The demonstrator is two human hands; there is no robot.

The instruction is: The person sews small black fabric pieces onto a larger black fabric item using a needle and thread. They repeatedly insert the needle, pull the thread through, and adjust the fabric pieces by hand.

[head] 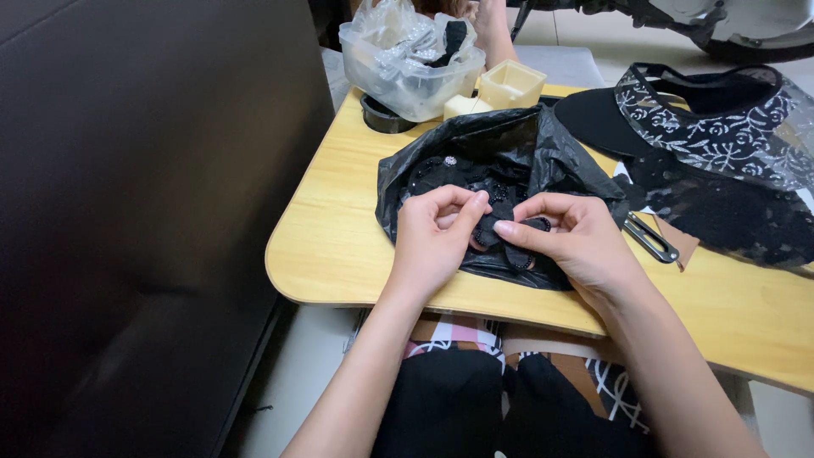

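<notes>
Surface: a light wooden lap table [339,246] with rounded corners spanned the person's knees; a dark padded panel [144,212] filled the whole left side of the scene; pale floor showed beneath the table's near edge.

Black plastic bag: the bag [543,157] lay crumpled open at the middle of the table; small black beaded trims lay on it at its left, one with a pale bead at its centre.

Left hand: the left hand [434,242] rested on the near part of the bag; its thumb and forefinger were pinched together on a small black fabric piece [500,231].

Right hand: the right hand [572,242] sat just beside the left, their fingertips almost meeting; its fingers were closed on the same fabric piece from the right side.

Fabric piece: held between both hands, just above the bag's near fold; its exact shape was too dark to tell.

Far left: a clear plastic tub [407,72] stuffed with crinkled clear wrap; a cream square cup [511,83] just to its right.

Right: a black visor with white floral lace [721,127] on the far right; black lace lay near it; a small metal tool [651,237] lay between the bag and the lace.
</notes>
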